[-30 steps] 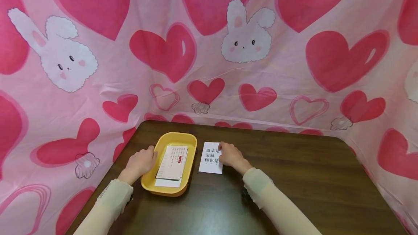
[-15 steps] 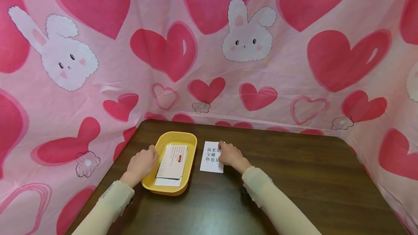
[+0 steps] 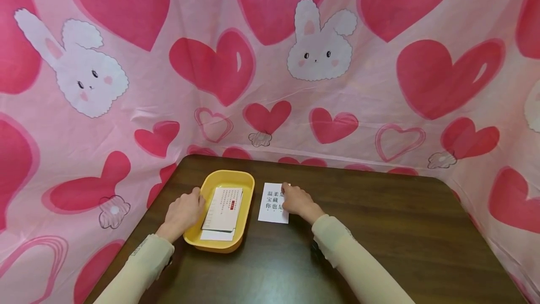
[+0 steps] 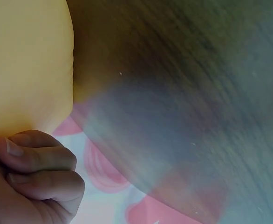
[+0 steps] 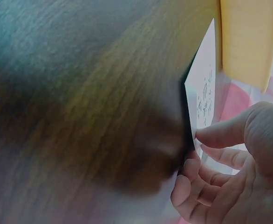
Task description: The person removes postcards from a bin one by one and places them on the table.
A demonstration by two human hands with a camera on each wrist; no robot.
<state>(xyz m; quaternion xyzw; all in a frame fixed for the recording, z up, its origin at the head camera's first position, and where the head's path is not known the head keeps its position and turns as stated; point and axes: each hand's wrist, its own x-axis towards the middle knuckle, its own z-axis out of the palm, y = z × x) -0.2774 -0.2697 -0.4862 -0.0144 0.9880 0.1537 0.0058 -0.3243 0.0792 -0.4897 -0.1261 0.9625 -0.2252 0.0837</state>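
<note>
A yellow plastic tray (image 3: 247,203) stands at the left of the table with a small stack of printed paper cards (image 3: 222,210) inside. The left hand (image 3: 182,214) grips the tray's left rim; in the left wrist view its fingers (image 4: 48,182) are curled at the tray's edge. To the right of the tray is a white card (image 3: 270,212) with large black Chinese characters. Its right edge is pinched by the right hand (image 3: 300,203), whose thumb (image 5: 222,133) lies on the card's face in the right wrist view. The fingers cover part of the right-hand characters.
The dark wooden table (image 3: 379,229) extends to the right and toward the front. A pink cloth (image 3: 363,83) with hearts and rabbits hangs behind the table and along both sides. Glare (image 3: 261,276) shows on the tabletop near the front.
Hardly anything differs. The card and the tray shift very slightly in the picture along with the whole view; both hands keep their holds.
</note>
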